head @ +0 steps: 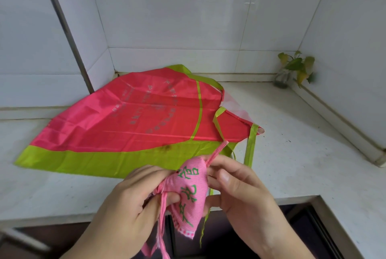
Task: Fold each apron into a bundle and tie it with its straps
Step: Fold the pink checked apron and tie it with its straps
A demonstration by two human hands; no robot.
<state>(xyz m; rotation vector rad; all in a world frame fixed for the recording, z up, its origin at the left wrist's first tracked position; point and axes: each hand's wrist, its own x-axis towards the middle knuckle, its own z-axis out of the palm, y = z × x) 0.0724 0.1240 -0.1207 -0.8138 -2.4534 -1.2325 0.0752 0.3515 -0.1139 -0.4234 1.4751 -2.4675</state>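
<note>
A pink striped apron with green printed characters is folded into a small bundle held above the counter's front edge. My left hand grips its left side, where pink straps hang down. My right hand pinches the bundle's right side and a strap end near its top. Behind them a red apron with lime-green trim lies spread flat on the counter, its green straps trailing toward the front edge.
The white stone counter runs into a tiled corner. A small glass jar holding a leafy plant stands at the back right. Dark space lies below the counter's front edge.
</note>
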